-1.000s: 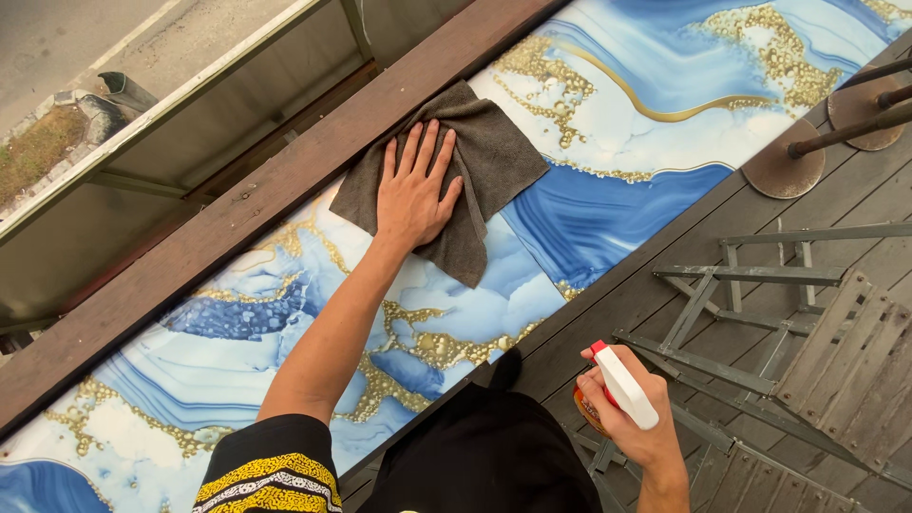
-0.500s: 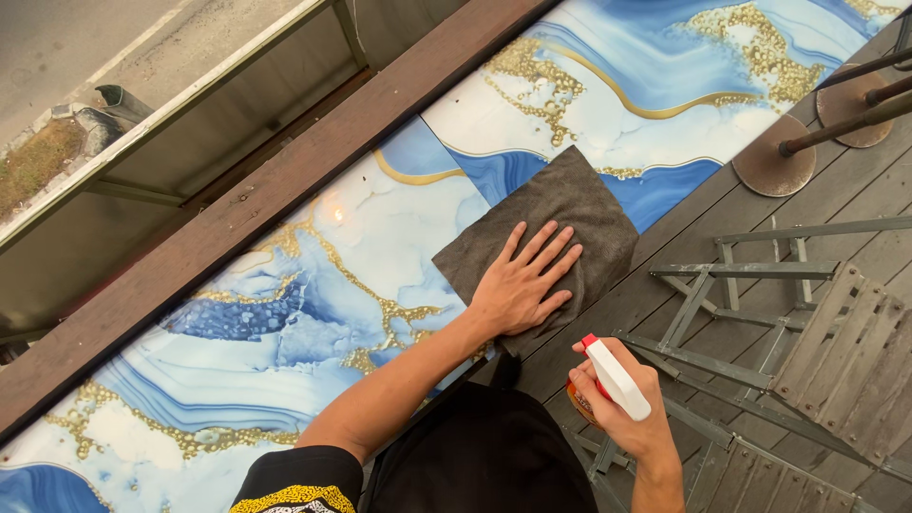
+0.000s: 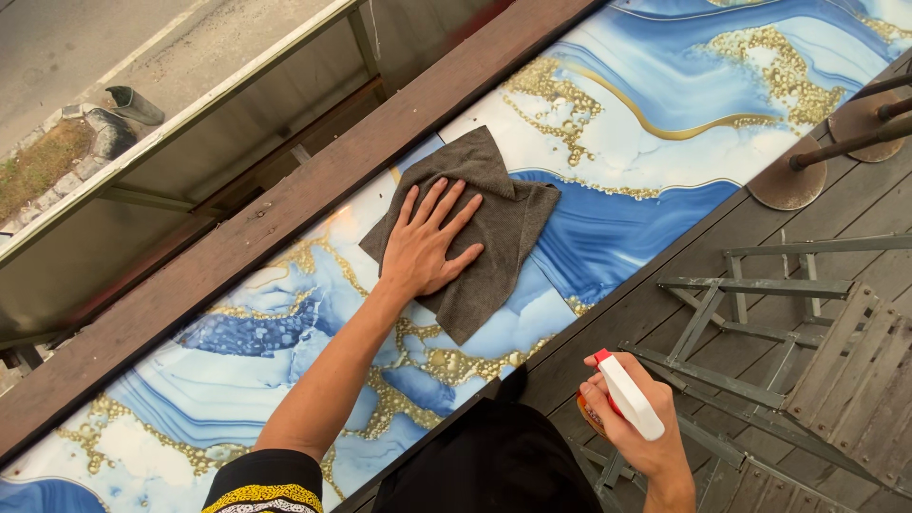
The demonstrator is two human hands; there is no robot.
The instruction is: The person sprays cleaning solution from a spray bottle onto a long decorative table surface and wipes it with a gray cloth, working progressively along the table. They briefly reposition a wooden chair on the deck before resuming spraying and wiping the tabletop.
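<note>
Nearest, the right hand (image 3: 635, 432) is wrapped around a white spray bottle (image 3: 627, 397) with a red tip, held over the wooden deck (image 3: 836, 218). Farther out, the grey cloth (image 3: 499, 237), soft and creased, lies on the blue, white and gold marbled counter (image 3: 665, 114). It has slid from the near edge back toward the brown rail (image 3: 313, 190). The left hand (image 3: 425, 242) presses flat on it, fingers spread.

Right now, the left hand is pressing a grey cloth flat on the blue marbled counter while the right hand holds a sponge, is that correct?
Not quite: the head view shows the right hand holding a spray bottle, not a sponge. The left hand does press the grey cloth on the blue marbled counter.
</note>
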